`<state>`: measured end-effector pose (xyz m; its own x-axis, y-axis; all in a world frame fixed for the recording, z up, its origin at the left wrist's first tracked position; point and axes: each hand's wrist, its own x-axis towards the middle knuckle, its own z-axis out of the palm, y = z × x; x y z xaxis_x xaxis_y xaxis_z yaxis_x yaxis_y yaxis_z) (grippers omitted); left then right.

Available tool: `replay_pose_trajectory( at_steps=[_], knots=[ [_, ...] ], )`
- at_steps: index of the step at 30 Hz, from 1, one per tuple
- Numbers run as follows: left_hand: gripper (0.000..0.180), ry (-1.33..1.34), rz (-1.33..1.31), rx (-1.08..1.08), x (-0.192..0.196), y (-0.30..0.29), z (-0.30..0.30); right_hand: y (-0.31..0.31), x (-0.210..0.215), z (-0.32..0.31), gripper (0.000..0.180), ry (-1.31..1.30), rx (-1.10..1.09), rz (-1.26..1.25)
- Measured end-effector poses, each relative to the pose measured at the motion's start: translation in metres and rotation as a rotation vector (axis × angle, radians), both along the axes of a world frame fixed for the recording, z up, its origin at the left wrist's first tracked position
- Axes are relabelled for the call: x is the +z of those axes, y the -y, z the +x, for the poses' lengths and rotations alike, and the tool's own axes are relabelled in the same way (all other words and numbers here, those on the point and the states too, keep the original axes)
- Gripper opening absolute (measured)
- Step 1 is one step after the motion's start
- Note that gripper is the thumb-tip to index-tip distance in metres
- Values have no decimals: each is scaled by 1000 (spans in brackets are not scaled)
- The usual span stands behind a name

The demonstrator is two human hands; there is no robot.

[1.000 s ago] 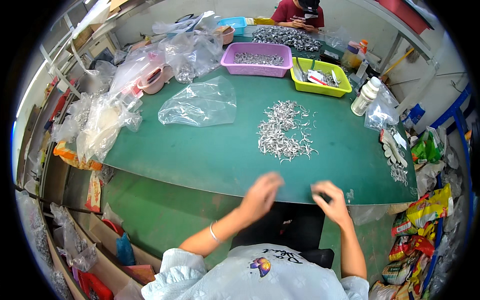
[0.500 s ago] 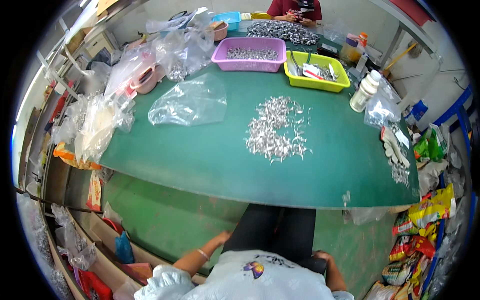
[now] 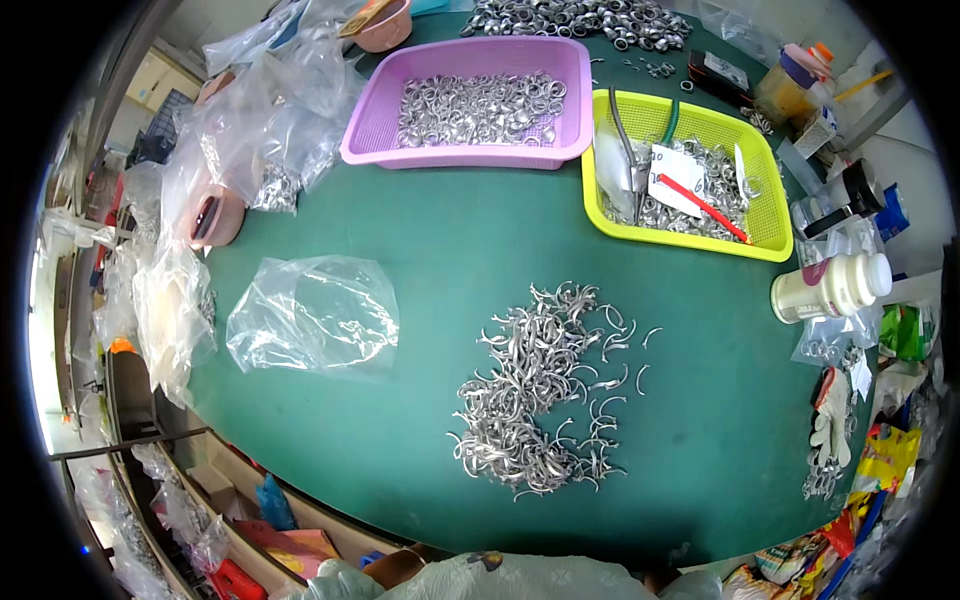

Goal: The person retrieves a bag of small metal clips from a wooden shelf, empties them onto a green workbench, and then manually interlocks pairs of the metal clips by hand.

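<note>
Neither of my hands shows. Only a bit of my left forearm point(image 3: 397, 568) appears at the lower edge, and a sliver of my right arm point(image 3: 657, 581) beside my pale shirt. Nearest to me on the green table point(image 3: 300, 440) lies a loose pile of small curved silver metal pieces point(image 3: 525, 390), several of them scattered along its right side. Left of the pile a clear plastic bag point(image 3: 315, 318) lies flat. Beyond stand a purple basket point(image 3: 465, 157) of metal rings and a yellow-green basket point(image 3: 690, 238) with pliers point(image 3: 636, 170), a red pen-like stick point(image 3: 700, 207) and metal pieces.
A white bottle point(image 3: 825, 290) stands at the right, with a work glove point(image 3: 830, 415) nearer the edge. Plastic bags point(image 3: 265, 110) and a pink container point(image 3: 222, 222) crowd the left. More dark metal rings point(image 3: 580, 20) are heaped at the back.
My view has come forward and closer over the table. Both hands, seen low beside my legs before, have dropped out of sight. The person across the table no longer shows.
</note>
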<state>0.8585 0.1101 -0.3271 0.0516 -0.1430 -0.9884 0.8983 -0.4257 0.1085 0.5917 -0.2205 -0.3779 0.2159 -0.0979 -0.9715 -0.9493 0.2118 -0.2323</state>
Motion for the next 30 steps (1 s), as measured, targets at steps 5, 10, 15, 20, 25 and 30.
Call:
replay_pose_trajectory(
  at_steps=[5,10,15,20,25,30],
  knots=[
    [36,271,-41,-39,0,39,11,39,-5,40,43,107,68,-94],
    [40,684,-275,-207,8,108,41,64,0,74,45,296,76,-263],
    [48,1216,-461,-789,42,131,26,30,79,106,48,628,305,-577],
    [30,1041,-875,-943,189,124,6,-9,237,93,45,1038,867,-693],
    [16,1586,-780,-713,249,152,23,10,326,124,17,1115,479,-397],
    [57,1979,-358,-827,258,223,73,36,325,213,36,1182,417,-1196]
  ],
)
